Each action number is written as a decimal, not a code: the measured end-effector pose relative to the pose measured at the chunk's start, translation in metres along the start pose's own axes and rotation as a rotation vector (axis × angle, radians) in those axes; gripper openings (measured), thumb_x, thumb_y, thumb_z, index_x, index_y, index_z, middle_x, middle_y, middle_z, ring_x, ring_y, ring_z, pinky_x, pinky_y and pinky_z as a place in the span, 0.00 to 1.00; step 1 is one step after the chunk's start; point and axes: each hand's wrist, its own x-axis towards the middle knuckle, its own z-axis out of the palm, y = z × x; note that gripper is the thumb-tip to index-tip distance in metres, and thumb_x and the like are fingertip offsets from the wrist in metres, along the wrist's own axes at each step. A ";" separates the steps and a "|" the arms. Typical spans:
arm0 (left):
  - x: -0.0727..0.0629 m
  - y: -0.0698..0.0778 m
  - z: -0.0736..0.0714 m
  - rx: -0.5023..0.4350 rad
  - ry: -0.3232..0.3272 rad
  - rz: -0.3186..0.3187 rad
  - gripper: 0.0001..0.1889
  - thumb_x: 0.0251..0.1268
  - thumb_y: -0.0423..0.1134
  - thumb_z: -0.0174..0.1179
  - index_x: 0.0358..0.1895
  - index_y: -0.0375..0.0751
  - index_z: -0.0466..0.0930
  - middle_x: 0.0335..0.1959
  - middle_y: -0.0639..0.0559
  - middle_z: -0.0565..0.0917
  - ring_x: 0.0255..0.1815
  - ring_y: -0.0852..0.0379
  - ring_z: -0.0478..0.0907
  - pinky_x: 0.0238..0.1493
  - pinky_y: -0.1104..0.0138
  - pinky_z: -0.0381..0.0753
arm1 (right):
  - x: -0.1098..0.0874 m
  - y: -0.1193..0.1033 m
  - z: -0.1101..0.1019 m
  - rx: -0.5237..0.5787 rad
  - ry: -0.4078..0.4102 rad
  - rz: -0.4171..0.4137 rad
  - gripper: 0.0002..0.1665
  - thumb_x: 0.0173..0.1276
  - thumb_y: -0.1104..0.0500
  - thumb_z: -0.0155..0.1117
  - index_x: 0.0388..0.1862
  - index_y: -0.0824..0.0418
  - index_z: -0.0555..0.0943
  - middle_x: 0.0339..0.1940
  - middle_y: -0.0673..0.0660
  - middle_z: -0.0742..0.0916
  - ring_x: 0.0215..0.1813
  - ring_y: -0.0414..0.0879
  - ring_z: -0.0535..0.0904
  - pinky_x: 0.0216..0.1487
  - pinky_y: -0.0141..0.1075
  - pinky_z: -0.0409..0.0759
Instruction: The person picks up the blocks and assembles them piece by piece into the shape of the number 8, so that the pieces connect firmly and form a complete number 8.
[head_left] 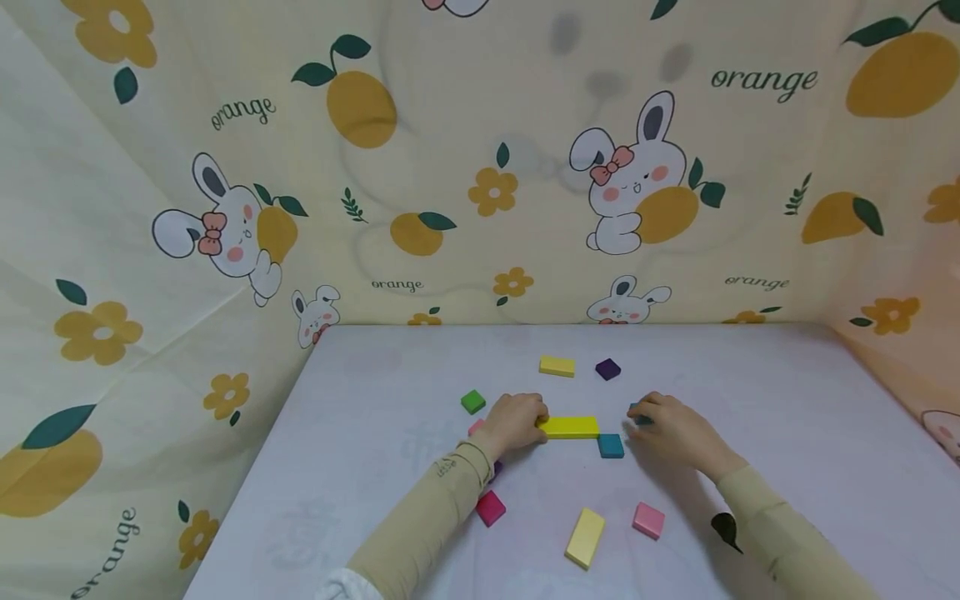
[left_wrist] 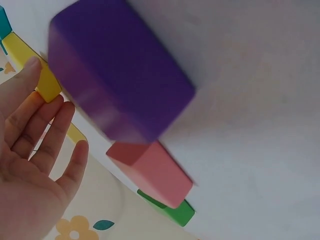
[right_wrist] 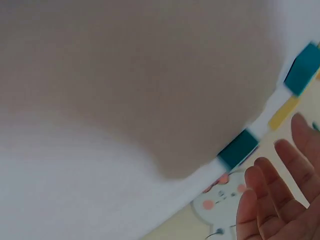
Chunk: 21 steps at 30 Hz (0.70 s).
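My left hand [head_left: 513, 422] pinches the left end of a long bright yellow block [head_left: 572, 427], thumb on the near side and fingers on the far side, as the left wrist view [left_wrist: 49, 82] also shows. A teal block [head_left: 611, 447] lies at the yellow block's near right corner. My right hand [head_left: 678, 432] hovers by a second teal block [head_left: 636, 410], partly hidden behind its fingers. In the right wrist view, that block [right_wrist: 239, 149] shows beside loosely bent fingers with nothing held between them.
Around the left arm lie a green block [head_left: 473, 402], a pink block [left_wrist: 155, 175], a purple block [left_wrist: 120, 70] and a red block [head_left: 491, 508]. Pale yellow blocks [head_left: 557, 367] [head_left: 584, 538], a dark purple block [head_left: 608, 369] and another pink block [head_left: 648, 521] lie on the white table [head_left: 360, 467].
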 end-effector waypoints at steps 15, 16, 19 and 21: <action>0.001 0.001 0.005 0.036 0.004 0.007 0.15 0.53 0.48 0.67 0.45 0.50 0.84 0.37 0.60 0.82 0.34 0.65 0.74 0.43 0.69 0.73 | 0.015 0.044 -0.009 0.165 -0.169 0.163 0.19 0.62 0.62 0.60 0.51 0.66 0.79 0.40 0.61 0.83 0.42 0.52 0.76 0.44 0.50 0.76; 0.002 0.001 0.005 0.036 0.006 0.008 0.15 0.53 0.48 0.67 0.45 0.50 0.84 0.37 0.60 0.82 0.34 0.65 0.74 0.43 0.69 0.73 | 0.016 0.046 -0.008 0.168 -0.175 0.166 0.19 0.62 0.62 0.60 0.52 0.66 0.79 0.40 0.61 0.83 0.42 0.53 0.76 0.44 0.50 0.76; 0.002 0.000 0.005 0.032 0.008 0.005 0.16 0.53 0.48 0.67 0.45 0.50 0.84 0.36 0.60 0.82 0.33 0.65 0.74 0.42 0.70 0.74 | 0.018 0.047 -0.008 0.177 -0.179 0.185 0.19 0.62 0.61 0.61 0.52 0.65 0.79 0.41 0.62 0.83 0.42 0.53 0.76 0.44 0.50 0.76; 0.002 0.000 0.004 0.030 0.005 0.001 0.16 0.53 0.48 0.67 0.45 0.50 0.84 0.36 0.60 0.82 0.33 0.65 0.74 0.42 0.70 0.74 | 0.021 0.048 -0.008 0.186 -0.183 0.193 0.19 0.61 0.60 0.62 0.51 0.66 0.80 0.42 0.63 0.83 0.43 0.53 0.75 0.44 0.50 0.76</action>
